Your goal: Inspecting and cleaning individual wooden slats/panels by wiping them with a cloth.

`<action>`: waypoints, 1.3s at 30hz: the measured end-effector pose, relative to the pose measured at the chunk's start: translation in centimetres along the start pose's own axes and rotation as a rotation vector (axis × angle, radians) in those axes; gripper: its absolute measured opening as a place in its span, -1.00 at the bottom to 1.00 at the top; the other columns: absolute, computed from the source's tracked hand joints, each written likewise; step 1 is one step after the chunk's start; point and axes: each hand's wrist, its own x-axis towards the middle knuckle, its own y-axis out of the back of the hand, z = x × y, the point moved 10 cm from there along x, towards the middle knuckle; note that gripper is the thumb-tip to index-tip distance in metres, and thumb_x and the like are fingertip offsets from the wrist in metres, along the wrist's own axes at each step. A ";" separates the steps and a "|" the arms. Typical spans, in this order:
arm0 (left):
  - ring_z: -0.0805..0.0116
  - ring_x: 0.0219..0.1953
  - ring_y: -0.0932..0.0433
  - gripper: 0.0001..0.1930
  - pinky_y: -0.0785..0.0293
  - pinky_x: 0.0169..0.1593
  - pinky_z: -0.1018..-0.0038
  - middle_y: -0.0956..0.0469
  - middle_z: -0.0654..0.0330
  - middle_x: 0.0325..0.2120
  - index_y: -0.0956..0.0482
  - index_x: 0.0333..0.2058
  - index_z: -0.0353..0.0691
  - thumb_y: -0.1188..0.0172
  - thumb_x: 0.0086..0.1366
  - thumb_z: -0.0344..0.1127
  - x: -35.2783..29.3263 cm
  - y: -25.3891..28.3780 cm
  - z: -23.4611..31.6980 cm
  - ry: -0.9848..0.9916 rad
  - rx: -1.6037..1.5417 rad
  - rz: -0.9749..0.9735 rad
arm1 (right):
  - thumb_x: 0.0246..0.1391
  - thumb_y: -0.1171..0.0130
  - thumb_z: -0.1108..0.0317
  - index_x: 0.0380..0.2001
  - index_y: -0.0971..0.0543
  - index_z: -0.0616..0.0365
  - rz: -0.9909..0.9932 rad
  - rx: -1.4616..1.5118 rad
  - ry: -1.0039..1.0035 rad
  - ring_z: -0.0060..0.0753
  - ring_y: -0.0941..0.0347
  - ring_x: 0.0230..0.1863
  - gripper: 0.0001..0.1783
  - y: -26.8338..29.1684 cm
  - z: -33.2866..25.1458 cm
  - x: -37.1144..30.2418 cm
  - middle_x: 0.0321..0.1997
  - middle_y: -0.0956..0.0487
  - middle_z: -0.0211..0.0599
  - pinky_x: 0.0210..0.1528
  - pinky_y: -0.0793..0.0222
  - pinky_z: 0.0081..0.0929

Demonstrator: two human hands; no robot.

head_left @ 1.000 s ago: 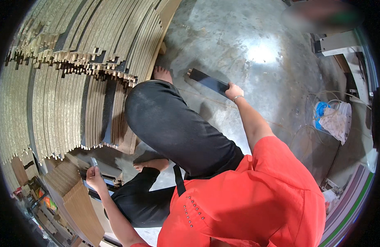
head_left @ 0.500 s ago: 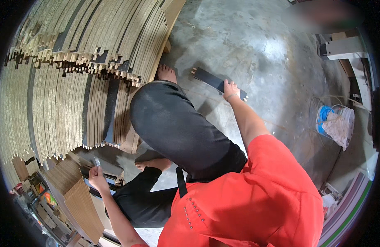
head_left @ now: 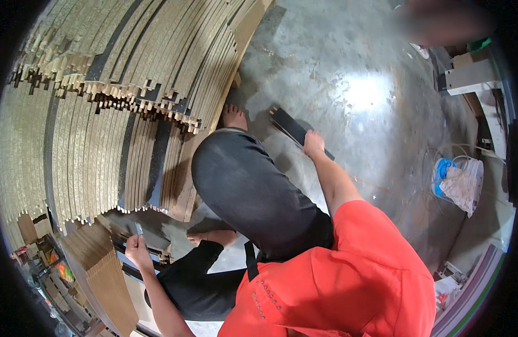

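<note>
My right hand (head_left: 313, 144) is closed around a short stack of narrow black boards (head_left: 291, 124), gripped toward the right end. Light wooden pegs stick out of the far left end, above the concrete floor. Off to the lower left, my left hand (head_left: 137, 251) is closed in a pinch on a small, thin, pale blade-like piece (head_left: 138, 228) that points upward. Its exact kind is too small to make out. That hand is beside a pile of brown boards (head_left: 110, 292). My bent knee (head_left: 231, 163) is between the two hands.
Tall stacks of chipboard panels (head_left: 85, 151) with pegged ends fill the left side, close to my bare foot (head_left: 234, 117). A white bucket (head_left: 477, 174) with blue and pale material stands at right on the concrete floor (head_left: 382, 135). A white machine part (head_left: 472, 77) is farther back.
The black boards have tilted in my right hand, their right end coming slightly nearer to me. My left hand still pinches the small piece. The whole view has shifted a little.
</note>
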 end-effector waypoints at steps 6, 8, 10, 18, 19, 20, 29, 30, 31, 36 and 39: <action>0.50 -0.50 -0.40 -0.96 -0.38 -0.35 0.52 -0.48 0.21 -0.55 -0.55 -0.42 -0.42 -0.20 0.12 -0.57 0.4 -0.4 -0.8 -0.080 0.028 -0.015 | -0.37 -0.40 0.38 -0.24 -0.37 0.24 0.204 0.301 0.298 0.10 -0.43 -0.06 -0.44 5.8 -1.5 -4.7 -0.13 -0.45 0.00 -0.07 -0.44 -0.18; 0.48 -0.50 -0.41 -0.95 -0.39 -0.34 0.51 -0.49 0.19 -0.54 -0.55 -0.41 -0.43 -0.20 0.13 -0.56 0.5 -0.6 -1.1 -0.066 0.044 -0.039 | -0.39 -0.40 0.42 -0.23 -0.35 0.24 0.330 0.395 0.396 0.10 -0.41 -0.09 -0.42 9.8 -1.8 -7.2 -0.14 -0.43 -0.02 -0.10 -0.43 -0.18; 0.46 -0.50 -0.42 -0.95 -0.40 -0.34 0.49 -0.50 0.17 -0.53 -0.56 -0.40 -0.43 -0.20 0.14 -0.56 0.5 -0.1 -0.5 -0.073 0.056 -0.007 | -0.40 -0.39 0.46 -0.22 -0.34 0.23 0.454 0.488 0.493 0.09 -0.40 -0.12 -0.41 13.9 -2.3 -9.9 -0.16 -0.41 -0.04 -0.12 -0.42 -0.18; 0.43 -0.50 -0.43 -0.92 -0.40 -0.34 0.47 -0.52 0.17 -0.51 -0.56 -0.38 -0.43 -0.21 0.11 -0.59 0.4 -0.2 0.7 -0.156 0.049 0.007 | -0.55 -0.42 0.57 -0.16 -0.38 0.23 0.765 0.751 0.756 0.03 -0.41 -0.08 -0.29 22.4 -4.1 -16.2 -0.11 -0.43 -0.05 -0.07 -0.41 -0.25; 0.43 -0.50 -0.43 -0.92 -0.40 -0.34 0.47 -0.52 0.17 -0.51 -0.56 -0.38 -0.43 -0.21 0.11 -0.59 0.3 -0.2 0.7 -0.157 0.047 0.006 | -0.55 -0.42 0.57 -0.16 -0.38 0.23 0.769 0.748 0.789 0.03 -0.41 -0.08 -0.29 22.6 -4.5 -16.4 -0.11 -0.43 -0.05 -0.07 -0.41 -0.26; 0.42 -0.50 -0.43 -0.92 -0.39 -0.35 0.47 -0.51 0.16 -0.51 -0.56 -0.38 -0.42 -0.22 0.11 -0.59 0.2 -0.2 1.1 -0.173 0.067 0.011 | -0.55 -0.42 0.58 -0.16 -0.38 0.23 0.773 0.745 0.823 0.03 -0.41 -0.09 -0.29 22.7 -4.7 -16.6 -0.11 -0.43 -0.06 -0.08 -0.41 -0.26; 0.39 -0.54 -0.40 -0.93 -0.37 -0.39 0.46 -0.48 0.16 -0.55 -0.55 -0.40 -0.42 -0.23 0.10 -0.59 -0.2 0.1 1.0 -0.209 0.117 0.010 | -0.15 -0.40 0.27 -0.22 -0.47 0.21 0.198 1.716 0.280 -0.41 -0.47 -0.26 -0.56 22.2 -3.2 -11.5 -0.41 -0.50 -0.41 -0.20 -0.51 -0.37; 0.39 -0.54 -0.39 -0.93 -0.37 -0.39 0.45 -0.47 0.16 -0.55 -0.55 -0.40 -0.42 -0.23 0.10 -0.59 -0.1 -0.1 1.1 -0.211 0.116 0.009 | -0.10 -0.36 0.18 -0.20 -0.47 0.20 0.016 1.945 0.195 -0.40 -0.49 -0.25 -0.55 20.6 -3.0 -9.9 -0.37 -0.51 -0.40 -0.22 -0.52 -0.35; 0.39 -0.54 -0.39 -0.93 -0.37 -0.39 0.45 -0.47 0.16 -0.55 -0.55 -0.40 -0.42 -0.23 0.10 -0.59 0.0 -0.3 1.3 -0.213 0.110 0.007 | -0.04 -0.33 0.09 -0.17 -0.47 0.19 -0.181 2.162 0.103 -0.39 -0.50 -0.25 -0.52 19.0 -3.2 -8.9 -0.33 -0.52 -0.38 -0.23 -0.53 -0.33; 0.37 -0.52 -0.40 -0.93 -0.37 -0.39 0.44 -0.44 0.13 -0.54 -0.53 -0.40 -0.46 -0.21 0.11 -0.60 0.1 -0.7 2.2 -0.239 0.106 -0.021 | -0.02 -0.26 -0.11 -0.06 -0.41 0.24 -0.327 2.427 -0.211 -0.25 -0.47 -0.07 -0.33 17.7 -3.0 -10.1 -0.16 -0.49 -0.22 -0.03 -0.47 -0.25; 0.35 -0.52 -0.41 -0.92 -0.37 -0.40 0.43 -0.44 0.11 -0.52 -0.52 -0.39 -0.47 -0.20 0.11 -0.61 -0.3 -1.1 3.6 -0.288 0.153 -0.059 | -0.02 -0.26 -0.11 -0.04 -0.40 0.26 -0.328 2.473 -0.268 -0.23 -0.45 -0.03 -0.31 16.9 -2.7 -10.8 -0.11 -0.47 -0.20 0.06 -0.43 -0.23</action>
